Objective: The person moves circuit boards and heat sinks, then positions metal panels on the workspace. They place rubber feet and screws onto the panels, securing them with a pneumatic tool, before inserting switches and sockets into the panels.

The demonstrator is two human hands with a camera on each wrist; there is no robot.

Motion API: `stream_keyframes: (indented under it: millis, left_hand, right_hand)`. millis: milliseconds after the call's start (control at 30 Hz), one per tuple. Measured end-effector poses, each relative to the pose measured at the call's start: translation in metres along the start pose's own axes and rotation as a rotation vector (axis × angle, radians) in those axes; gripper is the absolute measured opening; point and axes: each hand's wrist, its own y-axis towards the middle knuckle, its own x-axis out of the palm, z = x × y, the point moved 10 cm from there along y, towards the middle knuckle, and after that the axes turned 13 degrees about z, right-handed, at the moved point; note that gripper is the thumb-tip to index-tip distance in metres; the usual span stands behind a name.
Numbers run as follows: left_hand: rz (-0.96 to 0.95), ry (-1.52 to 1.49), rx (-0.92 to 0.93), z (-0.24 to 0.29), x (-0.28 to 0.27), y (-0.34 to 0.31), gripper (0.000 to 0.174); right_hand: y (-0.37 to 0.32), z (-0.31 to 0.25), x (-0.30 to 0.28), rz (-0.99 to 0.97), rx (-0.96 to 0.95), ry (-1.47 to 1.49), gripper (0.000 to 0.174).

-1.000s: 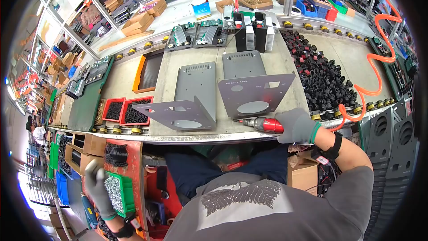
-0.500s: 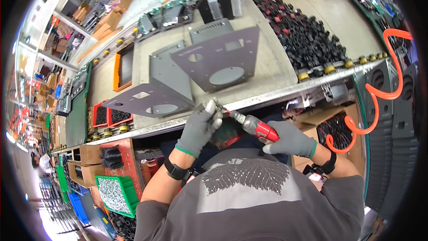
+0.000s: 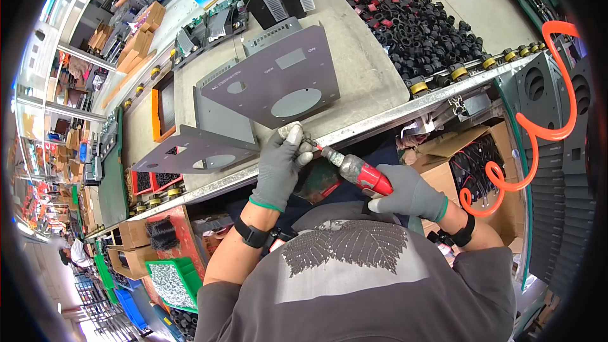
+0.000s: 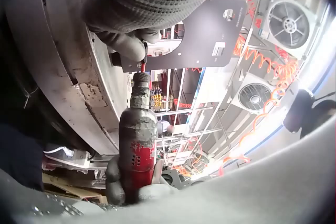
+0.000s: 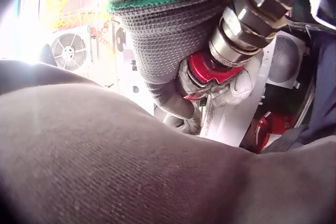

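Observation:
My gloved right hand grips a red and silver air screwdriver, its bit pointing up and left toward the other hand. In the right wrist view its metal hose fitting sticks out beside the glove. At the bit tip, my gloved left hand pinches a small metal screw, mostly hidden by thumb and fingers. In the left wrist view the red bit reaches right to those fingertips. Just beyond stand two bent grey metal panels: one with printed lettering, the other further left, each with a large round cutout.
Black plastic fittings cover the bench's right side. A green bin of small silvery parts is at lower left, red bins on the bench's left. An orange coiled hose hangs at right above a cardboard box.
My left hand has come from the green bin up to the bit tip. My right hand has drawn the screwdriver off the bench edge toward my body. The view has turned.

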Motion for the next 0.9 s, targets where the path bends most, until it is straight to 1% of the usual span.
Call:
stream_keyframes:
  millis: [33,100,133,200,233,300,333,367,433,467,500,567,600,633,700,733,833,900]
  left_hand:
    - [0.0,0.003,-0.002,0.0,0.001,0.001,0.024]
    - [-0.015,0.045,0.106,0.012,0.007,0.001,0.024]
    - [-0.018,0.049,0.103,0.013,0.011,0.0,0.024]
    - [-0.004,0.08,0.185,0.025,0.019,-0.004,0.025]
    - [-0.008,0.082,0.181,0.025,0.021,-0.004,0.025]
    - [-0.046,0.148,0.253,0.034,0.032,-0.006,0.026]
    - [-0.009,0.238,0.269,0.037,0.035,-0.009,0.03]
    - [-0.011,0.239,0.267,0.037,0.038,-0.011,0.03]
    - [0.031,0.404,0.467,0.05,0.042,-0.017,0.035]
    - [0.062,0.543,0.859,0.074,0.05,-0.03,0.038]
    - [0.053,0.548,0.859,0.072,0.05,-0.027,0.038]
    - [0.139,0.729,0.993,0.078,0.056,-0.031,0.038]
    - [0.146,0.765,1.146,0.081,0.061,-0.027,0.033]
    - [0.145,0.762,1.145,0.082,0.063,-0.023,0.033]
    - [0.161,1.04,1.104,0.077,0.073,-0.009,0.029]
    - [0.18,1.023,1.176,0.078,0.075,-0.007,0.026]
    - [0.168,1.104,1.191,0.076,0.085,-0.004,0.023]
    - [0.177,1.082,1.199,0.076,0.091,-0.005,0.022]
  right_hand:
    - [0.0,0.001,0.0,0.001,0.002,0.003,0.042]
    - [0.001,0.005,0.001,0.002,0.022,0.008,0.041]
    - [0.001,0.009,0.002,0.006,0.025,0.01,0.041]
    - [0.002,0.009,0.002,0.039,-0.024,0.18,0.04]
    - [0.001,0.008,0.0,0.043,-0.02,0.182,0.04]
    - [-0.007,0.01,0.014,-0.12,0.244,0.516,0.033]
    - [-0.009,0.004,0.012,-0.121,0.269,0.553,0.029]
    - [-0.01,0.006,0.013,-0.119,0.27,0.555,0.029]
    - [-0.008,0.011,0.004,0.007,0.216,0.589,0.029]
    - [-0.01,0.02,0.003,0.013,0.281,0.587,0.029]
    - [-0.01,0.022,0.002,0.02,0.282,0.594,0.029]
    - [-0.011,0.03,-0.005,0.097,0.315,0.611,0.029]
    - [-0.014,0.03,-0.007,0.087,0.376,0.612,0.029]
    - [-0.014,0.03,-0.007,0.089,0.377,0.609,0.029]
    - [-0.01,0.031,-0.008,0.113,0.363,0.59,0.029]
    - [-0.009,0.03,-0.007,0.113,0.361,0.589,0.029]
    - [-0.005,0.032,-0.009,0.14,0.362,0.525,0.029]
    - [-0.002,0.035,-0.01,0.168,0.357,0.522,0.029]
